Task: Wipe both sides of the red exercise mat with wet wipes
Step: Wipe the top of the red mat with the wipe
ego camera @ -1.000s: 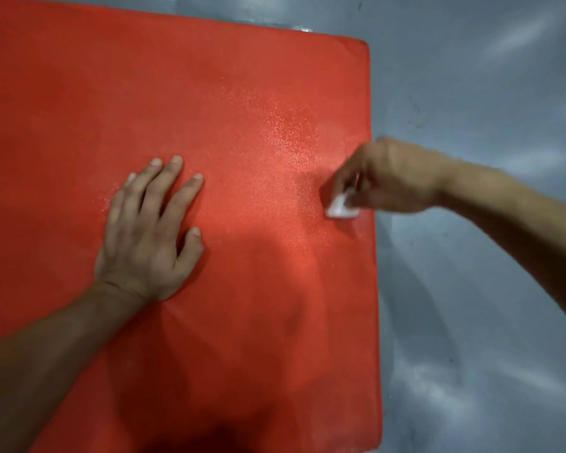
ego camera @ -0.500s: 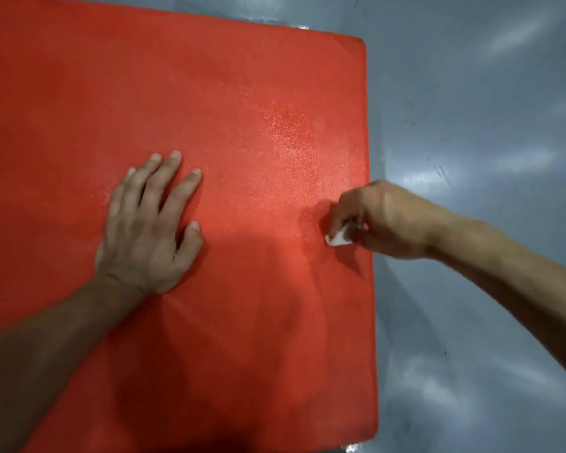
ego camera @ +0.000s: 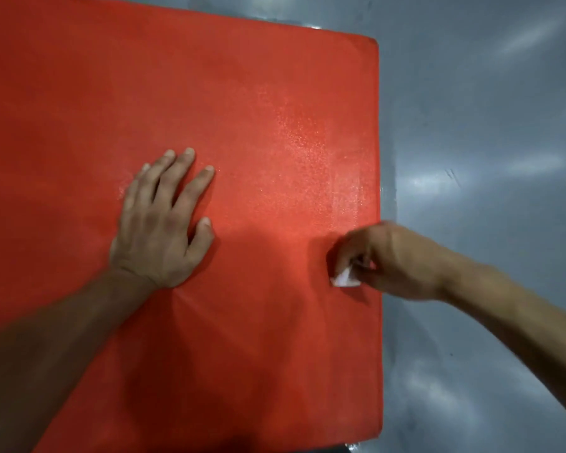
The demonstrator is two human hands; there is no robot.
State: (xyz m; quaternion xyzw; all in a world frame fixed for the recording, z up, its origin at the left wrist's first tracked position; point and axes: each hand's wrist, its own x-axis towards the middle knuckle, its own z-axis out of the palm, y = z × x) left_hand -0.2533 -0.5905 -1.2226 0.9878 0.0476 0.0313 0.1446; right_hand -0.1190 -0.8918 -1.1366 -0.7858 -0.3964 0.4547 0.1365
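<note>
My right hand (ego camera: 389, 259) has its fingers curled down and pinched on a small folded wet wipe (ego camera: 344, 278); only a white corner of it shows below the fingertips, and that corner sits on the red mat (ego camera: 242, 93) just inside the mat's right edge. I cannot tell how much of the wipe lies flat under the fingers, since the hand is a little blurred. My left hand (ego camera: 160, 220) lies flat near the middle of the mat, palm down, fingers straight and slightly spread, thumb out to the side. It holds nothing and seems only to pin the mat in place.

Moving outward from the wipe, the strip of mat beyond it along the right edge has a paler, glistening sheen that I read as freshly wetted. The stretch of the same edge nearer to me looks dull and dry, and so does most of the mat to the left of my flat hand, though shadow makes that hard to judge. The mat lies flat on a grey floor (ego camera: 487, 158), which shows to the right of it.

My judgement is that the task is at an early stage: part of the face now turned up is wiped, the rest of it remains, and the underside is untouched as far as I can see.
</note>
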